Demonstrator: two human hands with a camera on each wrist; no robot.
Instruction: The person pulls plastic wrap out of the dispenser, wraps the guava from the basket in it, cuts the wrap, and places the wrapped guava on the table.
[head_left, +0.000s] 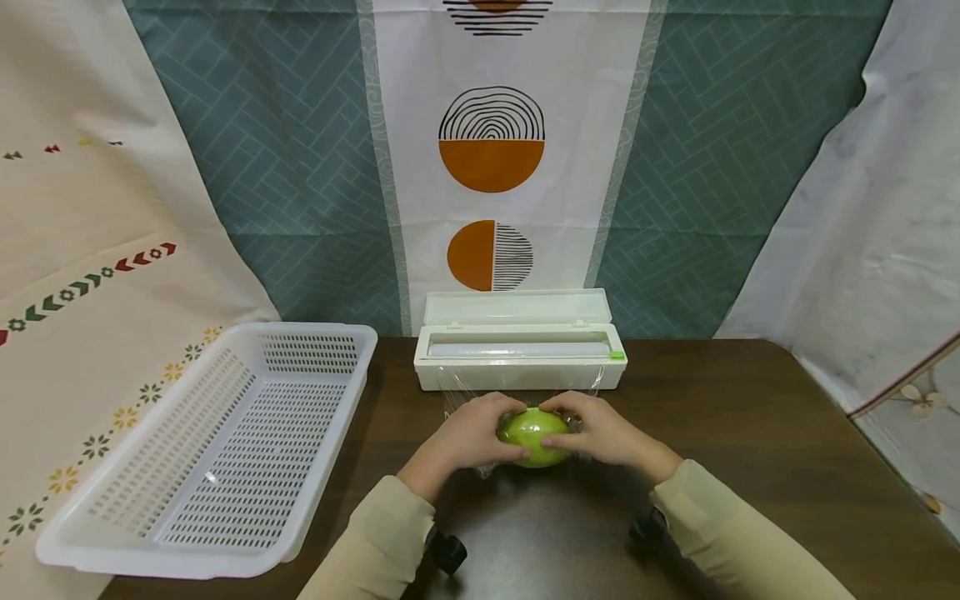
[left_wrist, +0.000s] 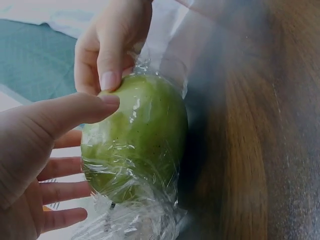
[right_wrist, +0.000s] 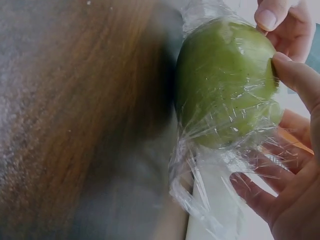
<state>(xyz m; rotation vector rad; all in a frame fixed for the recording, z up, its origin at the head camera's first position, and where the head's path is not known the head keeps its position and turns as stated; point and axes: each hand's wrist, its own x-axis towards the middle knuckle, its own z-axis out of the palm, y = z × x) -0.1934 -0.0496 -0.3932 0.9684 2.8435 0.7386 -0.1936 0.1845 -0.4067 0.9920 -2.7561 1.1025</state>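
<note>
A smooth green fruit (head_left: 534, 437), wrapped in clear cling film (left_wrist: 132, 220), sits at the middle of the table between both hands. My left hand (head_left: 472, 435) holds its left side, thumb on the near face and fingers behind. On the opposite side my right hand (head_left: 602, 432) holds it likewise, with the thumb on the near face. Loose film bunches out at both ends of the fruit, as the wrist views show. In the right wrist view, crumpled film (right_wrist: 200, 195) lies over the spread right fingers.
Just behind the hands stands a white cling film box (head_left: 517, 375), its lid raised and a roll inside. Film hangs at its front edge. To the left is a white slotted plastic basket (head_left: 157, 563). A patterned cloth (head_left: 300, 167) hangs behind the brown table (head_left: 720, 433).
</note>
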